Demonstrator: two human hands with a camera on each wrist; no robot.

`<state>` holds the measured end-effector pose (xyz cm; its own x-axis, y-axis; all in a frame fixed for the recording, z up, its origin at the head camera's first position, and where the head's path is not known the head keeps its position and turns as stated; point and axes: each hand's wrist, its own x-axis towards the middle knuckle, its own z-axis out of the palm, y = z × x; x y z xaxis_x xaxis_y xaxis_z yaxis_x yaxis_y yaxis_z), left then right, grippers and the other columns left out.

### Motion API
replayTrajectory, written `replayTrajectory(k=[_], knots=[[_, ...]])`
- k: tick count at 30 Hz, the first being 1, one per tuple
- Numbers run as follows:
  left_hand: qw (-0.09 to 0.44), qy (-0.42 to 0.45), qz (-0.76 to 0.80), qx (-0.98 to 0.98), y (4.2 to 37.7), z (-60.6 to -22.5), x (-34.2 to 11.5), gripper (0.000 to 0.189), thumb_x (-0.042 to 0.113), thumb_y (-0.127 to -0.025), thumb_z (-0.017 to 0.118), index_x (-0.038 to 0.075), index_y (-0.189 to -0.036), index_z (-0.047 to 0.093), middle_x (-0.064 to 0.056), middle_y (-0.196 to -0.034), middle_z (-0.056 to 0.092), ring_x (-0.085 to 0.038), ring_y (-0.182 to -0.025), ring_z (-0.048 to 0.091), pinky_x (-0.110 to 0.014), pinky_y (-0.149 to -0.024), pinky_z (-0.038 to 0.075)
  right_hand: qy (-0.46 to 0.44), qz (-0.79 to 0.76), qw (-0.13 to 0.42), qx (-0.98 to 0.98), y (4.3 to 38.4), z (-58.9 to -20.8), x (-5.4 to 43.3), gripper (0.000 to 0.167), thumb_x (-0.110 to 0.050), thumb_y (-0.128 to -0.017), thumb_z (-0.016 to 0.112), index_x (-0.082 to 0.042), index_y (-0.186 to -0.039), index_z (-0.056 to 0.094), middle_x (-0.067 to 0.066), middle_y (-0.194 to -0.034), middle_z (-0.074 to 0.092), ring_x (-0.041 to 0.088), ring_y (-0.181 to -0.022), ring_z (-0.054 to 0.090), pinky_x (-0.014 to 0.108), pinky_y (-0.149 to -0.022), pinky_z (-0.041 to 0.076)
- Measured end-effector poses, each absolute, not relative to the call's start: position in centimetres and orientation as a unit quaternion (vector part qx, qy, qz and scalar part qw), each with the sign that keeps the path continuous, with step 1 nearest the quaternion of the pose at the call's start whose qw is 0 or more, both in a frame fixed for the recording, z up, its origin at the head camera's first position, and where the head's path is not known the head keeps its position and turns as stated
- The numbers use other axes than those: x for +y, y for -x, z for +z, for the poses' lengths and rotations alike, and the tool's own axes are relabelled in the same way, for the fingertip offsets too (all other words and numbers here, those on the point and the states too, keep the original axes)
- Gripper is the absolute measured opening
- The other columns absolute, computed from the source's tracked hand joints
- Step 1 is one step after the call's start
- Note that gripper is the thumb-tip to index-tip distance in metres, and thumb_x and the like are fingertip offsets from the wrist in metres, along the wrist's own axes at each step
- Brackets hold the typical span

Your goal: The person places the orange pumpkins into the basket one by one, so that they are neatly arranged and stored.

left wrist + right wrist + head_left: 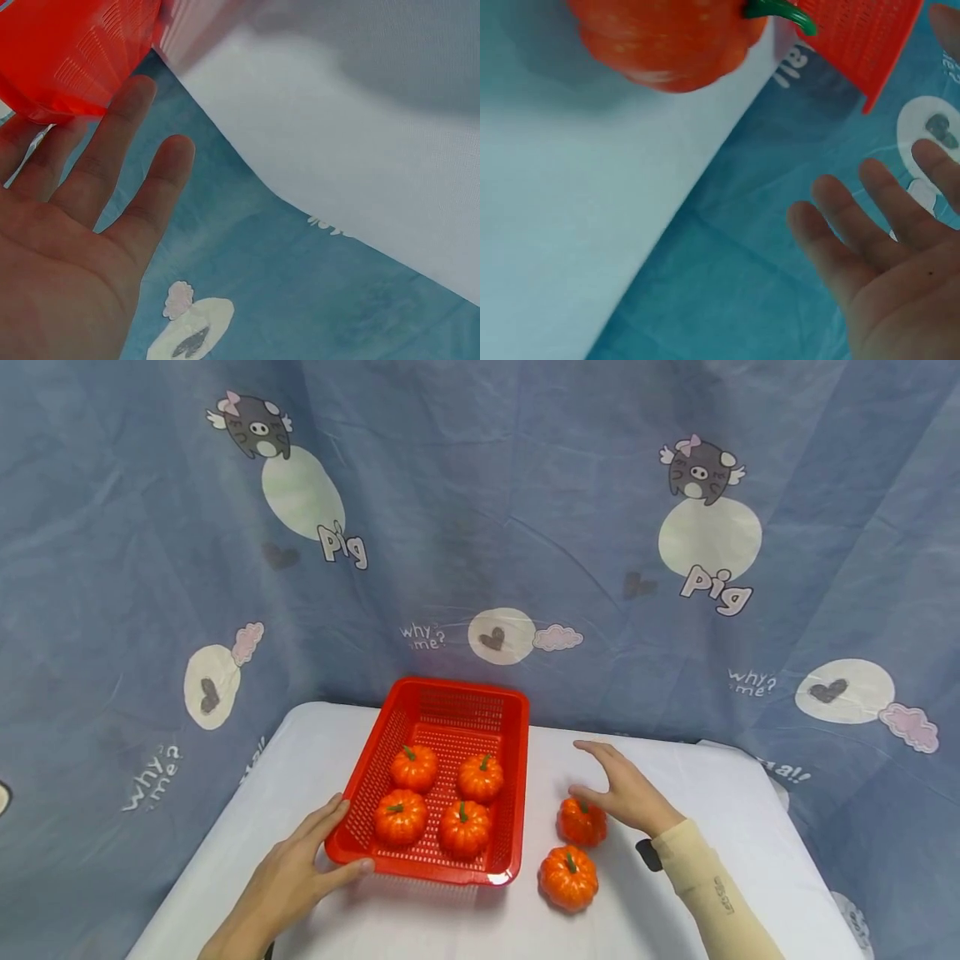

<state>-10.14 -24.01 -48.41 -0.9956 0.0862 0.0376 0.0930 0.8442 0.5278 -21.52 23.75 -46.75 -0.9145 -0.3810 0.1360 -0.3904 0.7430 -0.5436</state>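
A red plastic basket [517, 793] with slotted walls holds several small orange pumpkins with green stems, one of them a front-left pumpkin [401, 817]. At the basket's front left corner is my left hand [296, 868], fingers straight along the side and thumb by the front rim. The left wrist view shows those fingertips right at the basket wall [90, 60]. To the right of the basket, my right hand [626, 789] hovers over a pumpkin [583, 825], fingers spread and holding nothing. That hand partly covers the pumpkin's top. Just in front lies another pumpkin [568, 881].
Everything stands on a white-covered table [675, 893]. A blue cloth [600, 685] with pig and heart prints hangs close behind the table and around its sides. The basket's far end stands near the table's back edge.
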Motion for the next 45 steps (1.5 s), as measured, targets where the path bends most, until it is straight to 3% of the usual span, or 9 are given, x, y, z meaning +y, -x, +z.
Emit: replayTrajectory(k=[13,24,32,39,45], knots=[[0.002,0.047,-0.272,-0.961,10.1,-48.4,-24.0,0.11,0.083,-0.074,0.064,0.011,-0.155,0.044,-0.008,-0.162,0.037,-0.04,-0.139,0.044,-0.07,-0.101,0.041,-0.203,0.311,-0.042,-0.928,19.8,-49.2,24.8,0.085,-0.023,-0.08,0.088,-0.007,-0.151,0.043,0.016,-0.149,0.049,0.039,-0.137,0.046,0.06,-0.111,0.038],[-0.003,0.043,-0.277,-0.96,10.2,-48.4,-24.1,0.112,0.084,-0.072,0.063,0.011,-0.155,0.043,-0.007,-0.162,0.036,-0.039,-0.141,0.042,-0.07,-0.103,0.04,-0.191,0.313,-0.056,-0.929,19.2,-50.5,24.8,0.079,-0.019,-0.079,0.088,-0.005,-0.147,0.049,0.016,-0.145,0.053,0.039,-0.133,0.049,0.059,-0.11,0.04],[-0.015,0.035,-0.278,-0.96,10.3,-48.3,-23.9,0.114,0.086,-0.071,0.062,0.012,-0.156,0.042,-0.008,-0.163,0.035,-0.039,-0.141,0.041,-0.071,-0.103,0.04,-0.187,0.306,-0.058,-0.932,19.3,-50.9,24.7,0.07,-0.018,-0.079,0.088,-0.004,-0.139,0.056,0.014,-0.135,0.06,0.034,-0.117,0.06,0.053,-0.099,0.052],[-0.012,0.036,-0.277,-0.96,10.2,-48.4,-24.0,0.114,0.086,-0.071,0.062,0.012,-0.155,0.042,-0.008,-0.162,0.036,-0.039,-0.141,0.042,-0.07,-0.102,0.04,-0.191,0.303,-0.058,-0.932,19.3,-51.1,24.8,0.06,-0.019,-0.08,0.088,-0.004,-0.132,0.062,0.015,-0.132,0.062,0.036,-0.121,0.058,0.055,-0.102,0.05],[-0.005,0.04,-0.279,-0.96,10.2,-48.6,-24.1,0.113,0.085,-0.072,0.063,0.012,-0.155,0.042,-0.007,-0.162,0.036,-0.039,-0.141,0.042,-0.07,-0.103,0.04,-0.197,0.293,-0.059,-0.934,19.3,-51.1,24.8,0.063,-0.02,-0.078,0.089,-0.005,-0.133,0.062,0.015,-0.133,0.062,0.036,-0.122,0.058,0.056,-0.104,0.048]])
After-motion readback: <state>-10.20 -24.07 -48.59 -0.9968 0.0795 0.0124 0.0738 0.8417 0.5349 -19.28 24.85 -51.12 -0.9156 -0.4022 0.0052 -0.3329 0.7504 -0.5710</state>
